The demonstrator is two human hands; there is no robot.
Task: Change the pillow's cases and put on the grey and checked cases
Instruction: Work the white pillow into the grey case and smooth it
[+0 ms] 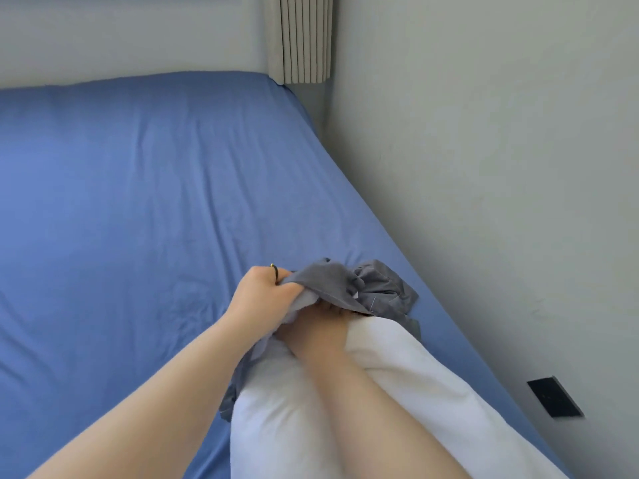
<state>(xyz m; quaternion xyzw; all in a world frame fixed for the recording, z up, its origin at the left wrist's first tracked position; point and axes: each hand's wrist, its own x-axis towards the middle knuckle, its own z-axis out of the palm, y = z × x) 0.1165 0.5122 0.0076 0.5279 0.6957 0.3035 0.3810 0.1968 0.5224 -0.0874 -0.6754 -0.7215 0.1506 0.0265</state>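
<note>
Blue sheet [145, 188] covers the bed [86, 323] beside a pale wall [484, 167] and curtain [304, 39]. Left hand [262, 293] grips the grey case [345, 283] bunched on the white pillow [276, 426]; right hand [313, 331] lies beneath it, fingers hidden.

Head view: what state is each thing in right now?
pillow: white, mostly bare, on the bed.
grey case: bunched over the pillow's far end.
left hand: grips the grey case's edge.
right hand: on the pillow, fingers hidden under the case.
</note>
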